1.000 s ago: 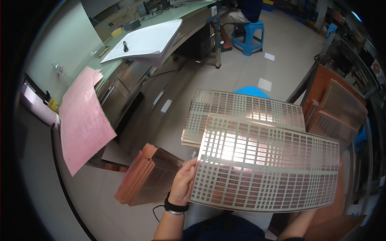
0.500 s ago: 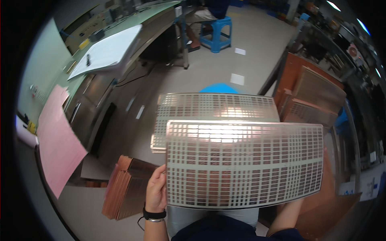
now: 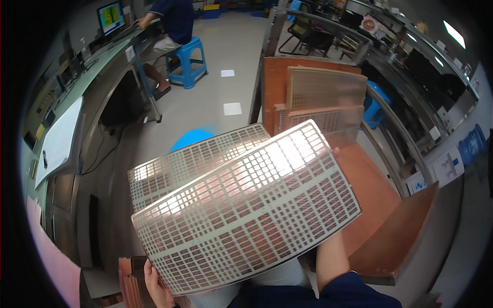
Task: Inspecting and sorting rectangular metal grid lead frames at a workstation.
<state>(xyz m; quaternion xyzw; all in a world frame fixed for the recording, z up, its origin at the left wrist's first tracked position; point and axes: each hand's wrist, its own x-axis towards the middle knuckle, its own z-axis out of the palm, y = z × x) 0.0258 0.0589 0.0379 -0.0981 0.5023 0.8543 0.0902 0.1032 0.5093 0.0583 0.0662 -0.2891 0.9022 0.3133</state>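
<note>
A large, thin circuit board panel (image 3: 246, 210), coppery with a pale grid of small rectangles, is tilted in front of me with its right end higher. My left hand (image 3: 158, 287) grips its lower left corner. Behind the right side of the panel, my right hand (image 3: 337, 152) holds on; only a bit of a finger shows at the edge, and the forearm comes up from below. Just beyond lies a stack of similar panels (image 3: 197, 154), partly covered by the held one. Part of a blue stool top (image 3: 192, 138) shows behind that stack.
At right, an orange-brown board rack (image 3: 367, 205) holds upright panels (image 3: 323, 87). More panels (image 3: 129, 287) stand at lower left. Along the left runs a bench with white papers (image 3: 59, 138) and a pink sheet (image 3: 56, 262). A person sits on a blue stool (image 3: 187, 64) farther off.
My view has turned to the right, toward the rack. The held panel has swung from nearly level to a slant, right end up. Both hands stay on it.
</note>
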